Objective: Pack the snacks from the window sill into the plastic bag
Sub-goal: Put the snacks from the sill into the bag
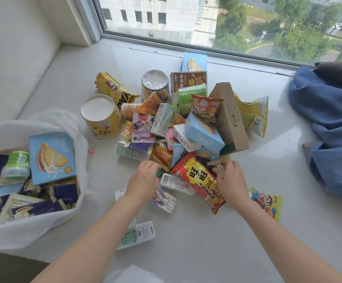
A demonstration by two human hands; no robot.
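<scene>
A heap of snacks (178, 127) lies on the white window sill (207, 242): boxes, foil packets, two yellow cups. At its near edge lies a red snack bag (198, 180). My left hand (143, 180) reaches into the near left edge of the heap, fingers curled around a small green-wrapped packet (159, 172). My right hand (230, 178) is at the red bag's right side, fingers curled on a brown packet (217, 167) beside it. The white plastic bag (43, 221) lies open at the left, holding a blue biscuit box (51, 158), a green-capped jar (16, 165) and several small packets.
A blue cloth (329, 123) is bunched at the right of the sill. The window pane (227, 23) runs along the back. Loose packets lie near my arms: a white-green one (139, 234) and a colourful cartoon one (268, 203). A wall stands at the left.
</scene>
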